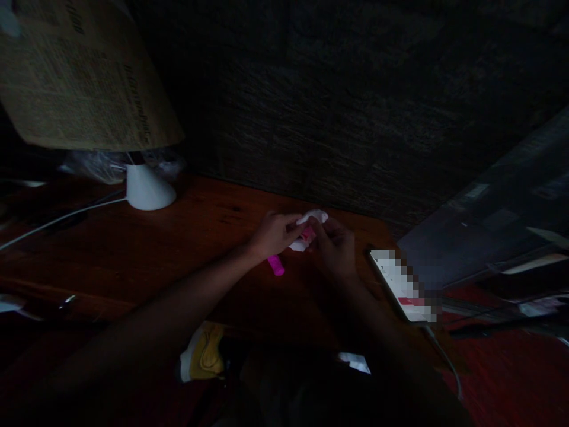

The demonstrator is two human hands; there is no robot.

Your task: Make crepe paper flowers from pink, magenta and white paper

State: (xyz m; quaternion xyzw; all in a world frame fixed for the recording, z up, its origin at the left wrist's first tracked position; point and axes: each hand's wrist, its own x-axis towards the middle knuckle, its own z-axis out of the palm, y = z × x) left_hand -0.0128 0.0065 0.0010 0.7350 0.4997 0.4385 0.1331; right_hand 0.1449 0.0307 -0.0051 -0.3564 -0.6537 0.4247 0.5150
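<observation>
Over the wooden table, my left hand pinches the left side of a crumpled white piece that looks like tissue or thin cloth. My right hand grips its right side with bent fingers. Something pink shows between the white folds; the dim light hides what it is. Just below my left hand, a bright magenta strip-like piece lies on the table, apart from my fingers.
A lamp with a white base and newsprint shade stands at the left, its cable running off left. At the table's right edge lies a lit tablet or phone with a cable. A dark wall rises behind.
</observation>
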